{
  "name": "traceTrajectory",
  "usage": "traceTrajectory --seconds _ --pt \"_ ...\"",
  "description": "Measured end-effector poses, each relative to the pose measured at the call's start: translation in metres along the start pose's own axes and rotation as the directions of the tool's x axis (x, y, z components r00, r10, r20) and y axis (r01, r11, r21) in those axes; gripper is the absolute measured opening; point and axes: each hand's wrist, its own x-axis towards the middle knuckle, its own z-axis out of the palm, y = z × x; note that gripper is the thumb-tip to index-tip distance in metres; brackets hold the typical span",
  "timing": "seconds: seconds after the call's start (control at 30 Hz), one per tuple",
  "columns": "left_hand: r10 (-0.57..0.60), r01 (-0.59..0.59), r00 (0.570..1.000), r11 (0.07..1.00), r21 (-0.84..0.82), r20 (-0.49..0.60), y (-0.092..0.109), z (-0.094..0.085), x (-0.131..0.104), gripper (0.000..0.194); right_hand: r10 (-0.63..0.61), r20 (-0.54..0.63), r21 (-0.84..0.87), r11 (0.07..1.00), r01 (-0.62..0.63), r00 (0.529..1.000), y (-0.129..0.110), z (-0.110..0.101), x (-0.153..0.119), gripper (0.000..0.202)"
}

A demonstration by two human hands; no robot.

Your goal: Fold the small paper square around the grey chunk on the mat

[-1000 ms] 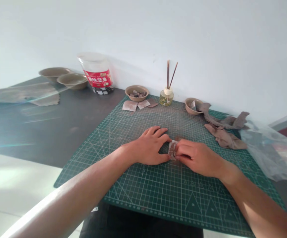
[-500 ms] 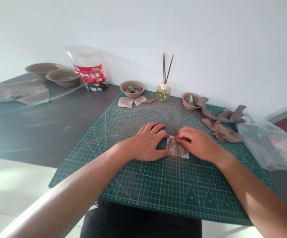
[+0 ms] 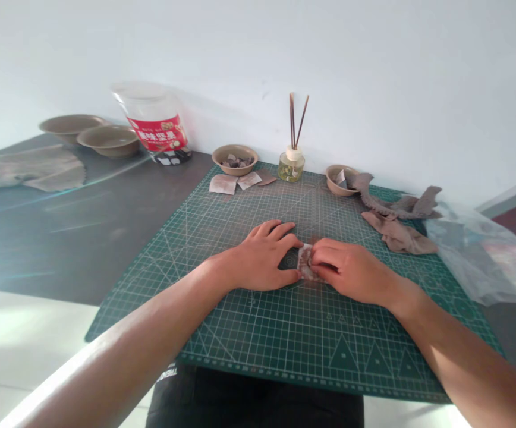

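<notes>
On the green cutting mat (image 3: 258, 321) lies a small whitish square piece (image 3: 305, 261) with brown smears. My left hand (image 3: 262, 255) rests flat with its fingers spread. The tips of its thumb and forefinger touch the left edge of the square. From the right, my right hand (image 3: 347, 267) lies over much of the square, its thumb and fingers pinched together against the surface. What sits in that pinch, if anything, is hidden. The right side of the square is covered by the hand.
Behind are a bowl of grey-brown fragments (image 3: 235, 159), loose flat pieces (image 3: 223, 184), a reed diffuser (image 3: 291, 163) and a small bowl (image 3: 340, 183). Crumpled cloths (image 3: 400, 235) and clear plastic (image 3: 463, 255) lie right. Left stand a plastic tub (image 3: 155, 128), two bowls (image 3: 109, 141) and a cloth (image 3: 30, 166).
My right hand has moved a little left and down across the square, covering more of it. The left hand has kept its place at the edge.
</notes>
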Motion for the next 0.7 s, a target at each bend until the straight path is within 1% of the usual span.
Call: traceTrajectory --seconds 0.07,0.17,0.23,0.37,0.53,0.67,0.7 --pt "-0.003 0.003 1.000 1.000 -0.003 0.005 0.0008 -0.0013 0.0001 0.061 -0.014 0.013 0.030 0.999 0.014 1.000 -0.0021 0.0011 0.0004 0.009" --pt "-0.010 0.010 1.000 1.000 0.009 0.016 0.0019 -0.0029 0.0000 0.062 0.006 -0.002 0.056 0.998 -0.006 1.000 -0.0020 0.0018 0.0013 0.007" --pt "-0.010 0.010 1.000 1.000 0.014 0.021 0.0019 -0.0031 0.0000 0.062 0.018 -0.017 0.043 0.999 -0.017 1.000 -0.0013 0.0022 0.0016 0.008" --pt "-0.008 0.007 1.000 1.000 0.007 0.014 0.0005 -0.0019 0.0004 0.062 -0.011 -0.008 -0.005 1.000 0.011 1.000 -0.0001 0.0016 0.0014 0.011" --pt "-0.007 0.007 1.000 1.000 0.008 0.008 0.0000 -0.0015 0.0003 0.062 0.099 -0.078 -0.053 0.993 -0.103 0.992 0.0023 -0.0016 -0.0004 0.012" --pt "-0.003 0.003 1.000 1.000 0.003 0.008 0.0002 -0.0010 0.0002 0.062 0.011 -0.008 -0.022 1.000 -0.011 1.000 -0.0001 0.0004 0.0010 0.012" --pt "-0.001 0.001 1.000 1.000 0.004 0.003 0.0001 -0.0006 0.0003 0.062 0.010 -0.002 -0.015 1.000 -0.010 1.000 0.0002 0.0007 0.0013 0.011"
